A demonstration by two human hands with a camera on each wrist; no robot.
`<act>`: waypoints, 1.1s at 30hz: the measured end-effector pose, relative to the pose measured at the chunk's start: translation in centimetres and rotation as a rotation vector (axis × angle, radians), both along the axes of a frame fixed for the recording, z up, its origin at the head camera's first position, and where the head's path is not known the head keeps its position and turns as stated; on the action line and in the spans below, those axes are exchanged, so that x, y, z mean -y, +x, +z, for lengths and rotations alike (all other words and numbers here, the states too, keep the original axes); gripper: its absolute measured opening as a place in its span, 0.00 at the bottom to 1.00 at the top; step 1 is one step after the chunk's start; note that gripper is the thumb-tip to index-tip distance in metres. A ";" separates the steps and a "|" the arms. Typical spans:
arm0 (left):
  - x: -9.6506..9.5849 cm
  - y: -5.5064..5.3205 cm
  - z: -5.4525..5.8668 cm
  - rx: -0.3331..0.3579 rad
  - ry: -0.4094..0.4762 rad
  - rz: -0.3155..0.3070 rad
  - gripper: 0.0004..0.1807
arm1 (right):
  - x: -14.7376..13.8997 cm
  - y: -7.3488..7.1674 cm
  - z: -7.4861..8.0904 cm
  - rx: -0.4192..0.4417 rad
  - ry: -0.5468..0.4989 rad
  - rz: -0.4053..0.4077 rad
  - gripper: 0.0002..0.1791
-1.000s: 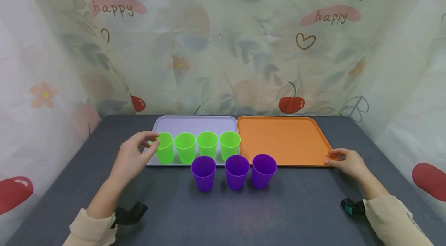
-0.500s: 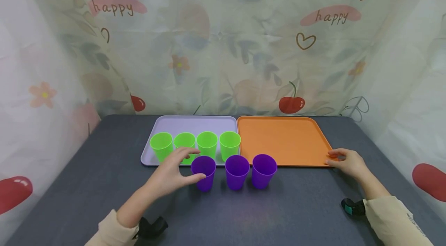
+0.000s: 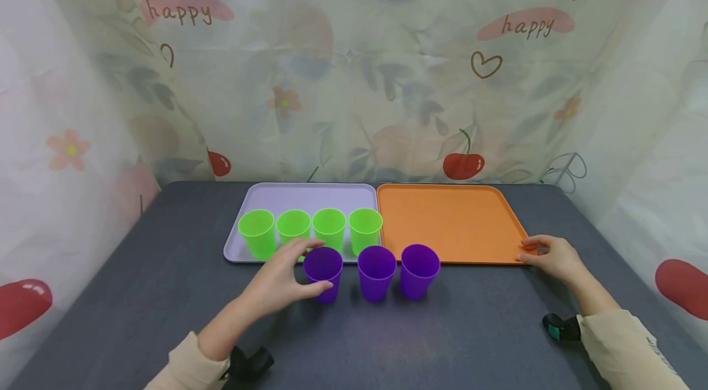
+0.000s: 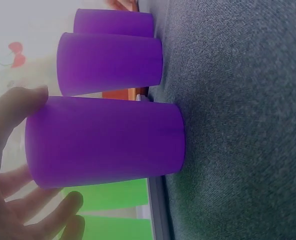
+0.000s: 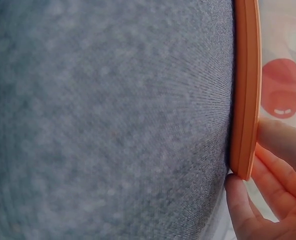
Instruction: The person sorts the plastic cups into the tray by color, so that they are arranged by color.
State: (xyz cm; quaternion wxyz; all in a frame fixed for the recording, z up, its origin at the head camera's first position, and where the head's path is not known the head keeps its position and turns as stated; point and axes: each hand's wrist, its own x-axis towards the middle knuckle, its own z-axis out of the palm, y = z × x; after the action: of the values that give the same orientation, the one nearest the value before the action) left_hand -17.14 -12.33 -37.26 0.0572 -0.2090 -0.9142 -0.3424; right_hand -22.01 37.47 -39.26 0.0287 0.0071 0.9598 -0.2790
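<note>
My left hand (image 3: 280,281) reaches around the left side of the nearest purple cup (image 3: 326,273), which stands upright on the table. The thumb is at its near side and the fingers reach behind it, still spread. In the left wrist view the thumb overlaps the rim of this purple cup (image 4: 105,142); firm contact cannot be told. Two more purple cups (image 3: 377,273) (image 3: 419,273) stand to its right. My right hand (image 3: 553,260) pinches the near right corner of the orange tray (image 3: 450,224), fingers and thumb on its edge (image 5: 245,100).
Several green cups (image 3: 257,235) stand in a row along the front of the lilac tray (image 3: 310,193), left of the orange one. The purple cups stand in front of the trays on the dark grey table (image 3: 398,347). A patterned curtain (image 3: 354,70) surrounds the table.
From beside the leftmost green cup, my left hand has moved right and toward me to the left purple cup, then slightly further around it. The right hand stays on the orange tray.
</note>
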 end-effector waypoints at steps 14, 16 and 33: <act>0.1 0.1 0.5 -0.031 -0.003 0.005 0.34 | 0.1 0.1 0.1 0.000 0.006 0.005 0.29; 0.1 0.1 0.8 -0.047 0.006 0.000 0.34 | 0.1 0.1 0.1 0.000 0.007 0.006 0.29; 0.2 0.2 3.5 -0.115 0.065 -0.030 0.33 | -0.2 -0.1 -0.1 -0.006 0.015 0.015 0.30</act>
State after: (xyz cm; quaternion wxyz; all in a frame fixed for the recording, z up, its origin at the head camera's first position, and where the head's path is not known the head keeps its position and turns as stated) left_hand -16.91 -12.52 -33.72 0.1112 -0.2399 -0.8947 -0.3601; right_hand -22.13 37.63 -39.35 0.0277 -0.0010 0.9620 -0.2716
